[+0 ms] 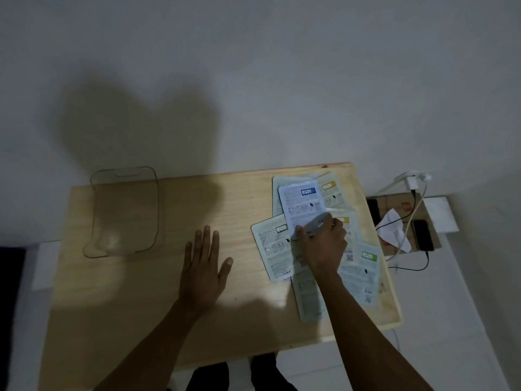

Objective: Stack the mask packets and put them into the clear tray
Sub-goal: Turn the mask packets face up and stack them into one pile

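Several pale mask packets (303, 204) lie scattered and overlapping on the right half of the wooden table (239, 210). My right hand (322, 244) rests on the pile, fingers curled around the lower edge of the bluish top packet, which curls up under them. One packet (275, 246) sits at the pile's left, another (363, 272) at its right. The clear tray (125, 211) stands empty at the table's far left corner. My left hand (204, 266) lies flat on the table between tray and pile, fingers spread, holding nothing.
Right of the table, a cardboard box (394, 207) holds a crumpled white tissue (393, 232) and a black phone (423, 235). Cables (408, 266) run from a white charger (413, 180) on the wall. A white wall rises behind the table.
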